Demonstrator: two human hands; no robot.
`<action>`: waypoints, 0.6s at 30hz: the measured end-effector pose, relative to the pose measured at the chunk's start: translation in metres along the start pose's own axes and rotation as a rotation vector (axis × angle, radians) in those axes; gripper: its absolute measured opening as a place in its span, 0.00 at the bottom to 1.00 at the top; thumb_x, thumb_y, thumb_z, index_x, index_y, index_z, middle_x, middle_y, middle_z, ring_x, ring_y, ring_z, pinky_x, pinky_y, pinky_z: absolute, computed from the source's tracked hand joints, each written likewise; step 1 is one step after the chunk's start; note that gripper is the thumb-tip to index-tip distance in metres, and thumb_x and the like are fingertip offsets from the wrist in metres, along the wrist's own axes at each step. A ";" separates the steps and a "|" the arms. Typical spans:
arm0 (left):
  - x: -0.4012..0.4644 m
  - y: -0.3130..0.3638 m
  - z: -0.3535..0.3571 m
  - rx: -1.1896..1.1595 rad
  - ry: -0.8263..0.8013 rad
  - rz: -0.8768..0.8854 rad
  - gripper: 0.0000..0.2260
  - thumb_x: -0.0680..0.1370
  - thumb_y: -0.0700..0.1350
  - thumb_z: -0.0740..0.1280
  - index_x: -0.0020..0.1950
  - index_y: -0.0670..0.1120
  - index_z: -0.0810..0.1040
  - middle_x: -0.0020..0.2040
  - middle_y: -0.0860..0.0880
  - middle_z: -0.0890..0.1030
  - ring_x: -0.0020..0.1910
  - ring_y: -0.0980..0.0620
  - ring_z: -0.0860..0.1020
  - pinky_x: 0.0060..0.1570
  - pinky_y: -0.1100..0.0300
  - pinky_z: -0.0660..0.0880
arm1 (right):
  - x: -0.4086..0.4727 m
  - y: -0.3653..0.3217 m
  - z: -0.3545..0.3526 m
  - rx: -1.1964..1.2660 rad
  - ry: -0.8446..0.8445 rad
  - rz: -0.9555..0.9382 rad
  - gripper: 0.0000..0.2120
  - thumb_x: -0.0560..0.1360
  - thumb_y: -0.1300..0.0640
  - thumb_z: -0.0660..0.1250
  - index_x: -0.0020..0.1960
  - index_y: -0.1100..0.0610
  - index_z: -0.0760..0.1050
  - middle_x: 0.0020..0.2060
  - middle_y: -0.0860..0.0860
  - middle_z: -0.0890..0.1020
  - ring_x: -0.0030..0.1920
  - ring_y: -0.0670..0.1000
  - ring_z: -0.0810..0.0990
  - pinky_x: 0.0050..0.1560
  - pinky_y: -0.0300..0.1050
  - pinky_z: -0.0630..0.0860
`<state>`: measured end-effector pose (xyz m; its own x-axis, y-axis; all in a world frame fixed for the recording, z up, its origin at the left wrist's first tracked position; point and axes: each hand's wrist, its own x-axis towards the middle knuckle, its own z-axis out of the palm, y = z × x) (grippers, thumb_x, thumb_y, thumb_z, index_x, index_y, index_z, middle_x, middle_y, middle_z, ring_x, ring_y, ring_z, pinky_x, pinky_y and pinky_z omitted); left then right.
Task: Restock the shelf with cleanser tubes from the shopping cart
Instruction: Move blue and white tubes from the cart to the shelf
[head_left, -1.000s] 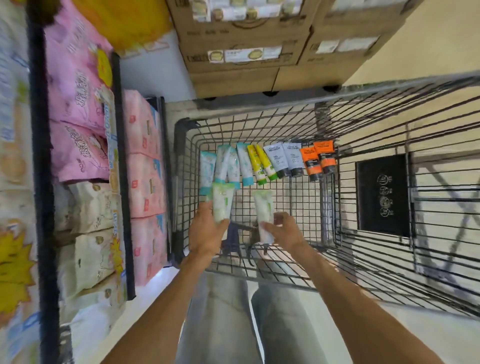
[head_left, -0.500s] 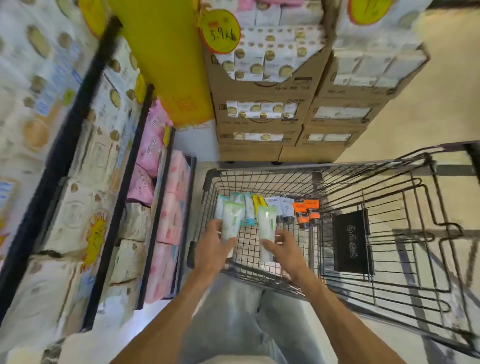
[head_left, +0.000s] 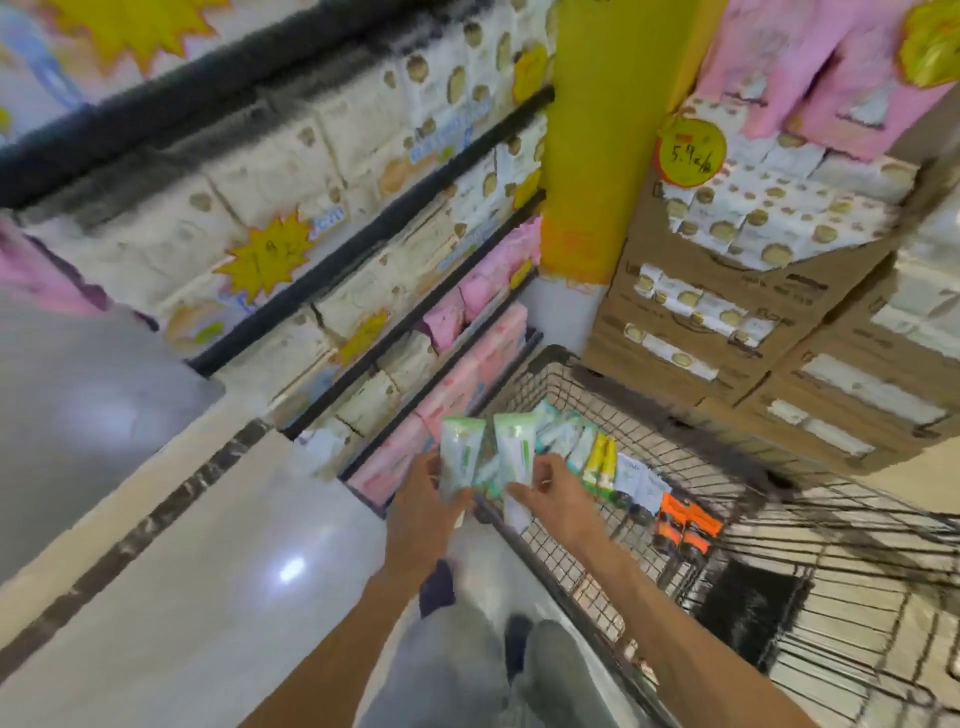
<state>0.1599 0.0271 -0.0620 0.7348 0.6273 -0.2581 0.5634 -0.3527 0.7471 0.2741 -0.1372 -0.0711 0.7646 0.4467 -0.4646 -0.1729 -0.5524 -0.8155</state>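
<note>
My left hand (head_left: 423, 512) grips a pale green cleanser tube (head_left: 460, 454), held upright above the near left corner of the wire shopping cart (head_left: 587, 566). My right hand (head_left: 558, 501) grips a second pale green tube (head_left: 516, 452) right beside the first. Inside the cart lies a row of tubes: teal ones (head_left: 563, 439), yellow ones (head_left: 600, 465), white ones (head_left: 641, 486) and orange ones (head_left: 685, 530). The shelf (head_left: 395, 332) with black rails stands to the left of the cart. The whole view is blurred by motion.
The shelves hold white tissue packs (head_left: 291, 171) and pink packs (head_left: 467, 364). A yellow pillar (head_left: 597, 140) rises behind the cart. Stacked cardboard boxes (head_left: 727, 322) stand at the right. Glossy floor (head_left: 182, 571) spreads at the lower left.
Both hands have lifted their tubes up out of the cart and toward the left. The view has swung left, bringing the shelf and the floor into sight.
</note>
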 end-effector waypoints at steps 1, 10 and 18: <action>-0.013 -0.009 -0.010 -0.006 0.050 -0.029 0.15 0.77 0.53 0.74 0.59 0.57 0.72 0.53 0.57 0.80 0.51 0.53 0.81 0.48 0.56 0.77 | -0.003 -0.004 0.009 -0.016 -0.049 -0.019 0.14 0.77 0.54 0.74 0.56 0.55 0.70 0.39 0.46 0.74 0.35 0.42 0.72 0.32 0.30 0.69; -0.139 -0.101 -0.103 -0.091 0.506 -0.269 0.19 0.75 0.53 0.76 0.59 0.58 0.69 0.52 0.58 0.79 0.49 0.56 0.79 0.45 0.56 0.78 | -0.065 -0.068 0.142 -0.242 -0.364 -0.248 0.17 0.73 0.53 0.78 0.54 0.55 0.72 0.51 0.59 0.82 0.49 0.61 0.82 0.45 0.50 0.76; -0.305 -0.206 -0.180 -0.180 0.834 -0.413 0.20 0.76 0.53 0.75 0.62 0.58 0.69 0.55 0.59 0.79 0.50 0.58 0.80 0.49 0.54 0.79 | -0.191 -0.084 0.298 -0.338 -0.662 -0.455 0.16 0.75 0.57 0.77 0.54 0.57 0.71 0.42 0.50 0.79 0.39 0.48 0.78 0.34 0.33 0.73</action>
<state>-0.2483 0.0338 -0.0269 -0.0551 0.9970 -0.0542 0.6007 0.0765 0.7958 -0.0420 0.0337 -0.0167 0.1781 0.9341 -0.3095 0.3358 -0.3534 -0.8731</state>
